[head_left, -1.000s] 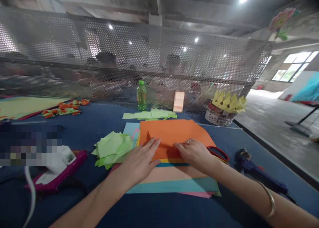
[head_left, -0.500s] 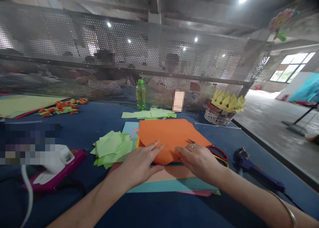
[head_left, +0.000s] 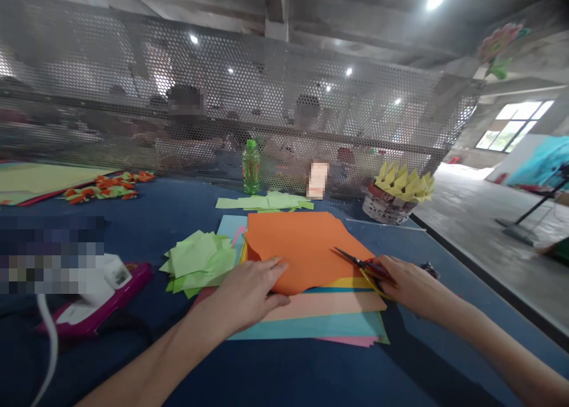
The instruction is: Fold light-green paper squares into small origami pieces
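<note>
A sheet of orange paper (head_left: pixel 302 235) lies on top of a stack of coloured paper (head_left: pixel 320 321). On its near left part rests my left hand (head_left: pixel 253 285), fingers stretched out flat and thumb apart near the paper's front edge. My right hand (head_left: pixel 402 279) is closed on the handles of a pair of scissors (head_left: pixel 355 260) with red and yellow grips. The scissors lie over the right side of the orange sheet, blades pointing left and away from me. Left of the stack is a pile of light green paper pieces (head_left: pixel 200 256).
Light green strips (head_left: pixel 271 201) and a green bottle (head_left: pixel 251 167) are behind the stack. A woven basket (head_left: pixel 386 205) with yellow points stands back right. At left are a magenta power strip (head_left: pixel 128 282) and orange-green paper pieces (head_left: pixel 111 188). A perforated metal screen (head_left: pixel 258 99) closes the back.
My right hand has moved right, off the orange paper, and taken hold of the scissors' handles. The orange sheet's front edge lies flatter. My left hand has stayed in place.
</note>
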Demonstrator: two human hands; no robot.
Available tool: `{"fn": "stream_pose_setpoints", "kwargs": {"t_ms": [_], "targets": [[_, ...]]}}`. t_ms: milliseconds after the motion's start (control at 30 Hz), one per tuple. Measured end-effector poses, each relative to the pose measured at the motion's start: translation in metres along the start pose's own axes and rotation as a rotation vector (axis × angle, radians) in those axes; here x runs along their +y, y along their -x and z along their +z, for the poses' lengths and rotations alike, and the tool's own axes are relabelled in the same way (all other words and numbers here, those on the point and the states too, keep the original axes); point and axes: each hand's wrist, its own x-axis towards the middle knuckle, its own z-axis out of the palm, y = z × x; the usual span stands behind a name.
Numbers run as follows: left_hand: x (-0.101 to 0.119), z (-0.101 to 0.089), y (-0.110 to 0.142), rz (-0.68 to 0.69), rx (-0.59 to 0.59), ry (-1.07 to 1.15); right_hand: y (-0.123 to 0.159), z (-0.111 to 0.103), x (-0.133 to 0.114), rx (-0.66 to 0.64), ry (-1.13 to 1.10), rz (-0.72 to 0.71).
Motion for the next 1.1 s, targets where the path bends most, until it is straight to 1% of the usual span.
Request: {"fn": "stream_pose_setpoints", "kwargs": {"t_ms": [100, 200, 367, 467, 567, 633, 800, 967, 1033, 1100], "targets": [[-0.001, 0.000, 0.001, 0.003, 0.000, 0.006, -0.002, 0.005, -0.002, -0.015, -0.020, -0.001], [0.000, -0.001, 0.001, 0.007, -0.005, 0.018, -0.004, 0.004, -0.003, -0.015, -0.026, 0.009], [0.004, -0.006, 0.001, 0.037, -0.019, 0.053, -0.005, -0.007, -0.004, 0.087, -0.051, 0.055], [0.005, -0.008, 0.002, 0.108, -0.072, 0.092, -0.012, -0.015, -0.004, 0.156, -0.037, 0.071], [0.004, -0.008, 0.004, 0.202, -0.130, 0.151, -0.024, -0.017, -0.005, 0.180, -0.011, 0.079], [0.003, -0.008, 0.006, 0.220, -0.142, 0.187, -0.032, -0.015, -0.008, 0.171, -0.003, 0.061], [0.001, -0.008, 0.007, 0.197, -0.163, 0.208, -0.052, -0.002, -0.020, 0.141, 0.007, 0.007], [0.002, -0.008, 0.007, 0.195, -0.170, 0.184, -0.077, 0.008, -0.031, 0.144, 0.047, 0.032], [0.002, -0.009, 0.007, 0.195, -0.175, 0.176, -0.084, 0.008, -0.044, 0.157, 0.044, -0.016], [0.003, -0.010, 0.008, 0.183, -0.179, 0.166, -0.085, 0.008, -0.066, 0.131, 0.015, -0.157]]}}
